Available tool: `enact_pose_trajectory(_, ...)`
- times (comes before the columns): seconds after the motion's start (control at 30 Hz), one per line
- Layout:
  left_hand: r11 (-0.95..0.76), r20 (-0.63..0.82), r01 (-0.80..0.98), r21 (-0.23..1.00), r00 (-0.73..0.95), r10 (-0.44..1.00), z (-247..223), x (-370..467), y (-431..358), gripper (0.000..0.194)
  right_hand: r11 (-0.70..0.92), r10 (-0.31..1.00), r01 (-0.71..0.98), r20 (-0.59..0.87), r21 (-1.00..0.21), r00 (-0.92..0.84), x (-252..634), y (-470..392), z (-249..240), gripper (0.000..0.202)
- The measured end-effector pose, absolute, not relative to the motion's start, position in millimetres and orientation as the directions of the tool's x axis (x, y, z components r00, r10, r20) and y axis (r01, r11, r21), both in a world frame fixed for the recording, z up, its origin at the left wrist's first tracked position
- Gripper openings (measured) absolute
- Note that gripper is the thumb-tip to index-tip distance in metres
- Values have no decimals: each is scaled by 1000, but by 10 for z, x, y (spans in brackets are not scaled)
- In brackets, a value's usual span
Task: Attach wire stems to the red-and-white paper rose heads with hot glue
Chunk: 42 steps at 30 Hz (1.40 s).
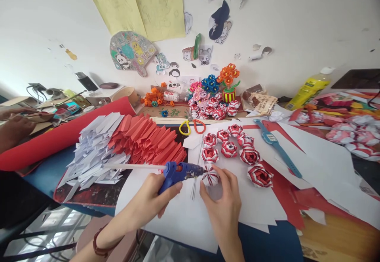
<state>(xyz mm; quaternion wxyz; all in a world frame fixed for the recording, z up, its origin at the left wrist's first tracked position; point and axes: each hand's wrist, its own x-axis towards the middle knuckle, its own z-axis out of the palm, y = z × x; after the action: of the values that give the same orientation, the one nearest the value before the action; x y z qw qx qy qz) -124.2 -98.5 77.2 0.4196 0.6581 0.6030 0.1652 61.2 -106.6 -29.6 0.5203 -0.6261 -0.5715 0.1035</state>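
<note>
A blue hot glue gun [171, 177] is gripped in my left hand [156, 198], a long white glue stick [130, 166] jutting from its back. Its dark nozzle points right and meets the edge of a red-and-white paper flower [211, 179]. My right hand [222, 192] holds that flower between thumb and fingers, its striped underside facing up. Thin wires [194, 188] lie on the white paper beside it. Beyond and to the right sit several finished-looking paper flowers [228, 149], red and white, with open centres.
Folded white paper pieces [95, 147] and red ones [145, 137] are heaped at left. Scissors [192, 126] lie behind, a blue watch [277, 147] at right. A yellow bottle [311, 88] stands far right. Another person's hand [14, 129] shows at far left.
</note>
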Motion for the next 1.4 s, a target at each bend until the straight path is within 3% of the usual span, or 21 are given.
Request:
enact_pose_trajectory(0.13, 99, -309, 658, 747, 211, 927, 776, -1239, -999, 49, 192, 825, 605, 461, -773, 328, 609, -1069, -295, 40)
enact_pose_trajectory(0.47, 109, -334, 700, 705, 193, 923, 776, -1223, -999, 62, 211, 824, 606, 473, -767, 312, 616, -1074, -314, 40)
enact_pose_trajectory(1.03, 130, -361, 737, 663, 162, 918, 768, -1205, -993, 59, 224, 829, 579, 466, -784, 310, 629, -1067, -315, 40)
enact_pose_trajectory(1.4, 199, -376, 594, 780, 189, 907, 705, -1238, -969, 54, 230, 825, 582, 474, -780, 308, 634, -1056, -325, 40)
